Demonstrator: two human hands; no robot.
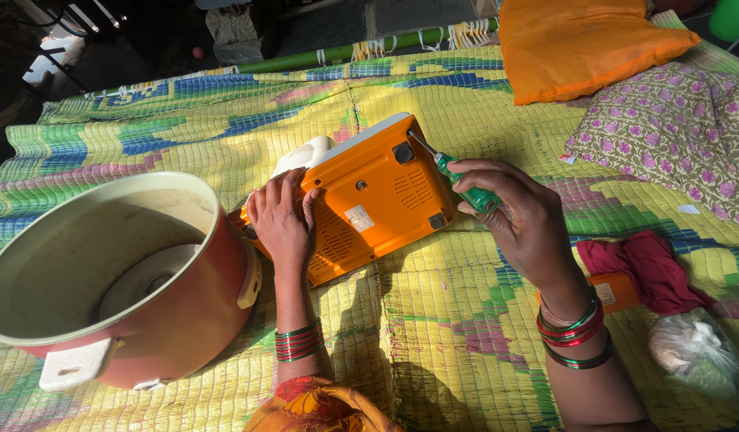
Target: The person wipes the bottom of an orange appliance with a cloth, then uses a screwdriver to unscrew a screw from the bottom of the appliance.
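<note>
Nearest the wearer, just left of the left hand (283, 218), a red cooker pot (121, 280) with a pale inner wall stands open on the woven mat (433, 344), set aside but within reach. The left hand is laid flat, fingers together, on the near-left corner of the orange appliance base (369, 200); the base appears to be pressed down so that it does not slide. It lies between the two hands, turned underside up, so that its screws, feet and vent slots are exposed. The right hand (517, 216) is closed around the green screwdriver (457, 178), whose tip is brought to the far-right corner of the base, close to a black foot. Right of that wrist a crimson cloth (641, 268) and a clear bag (693, 352) are left. Beyond the right hand an orange cushion (585, 44) and a flowered pillow (673, 132) are seen.
</note>
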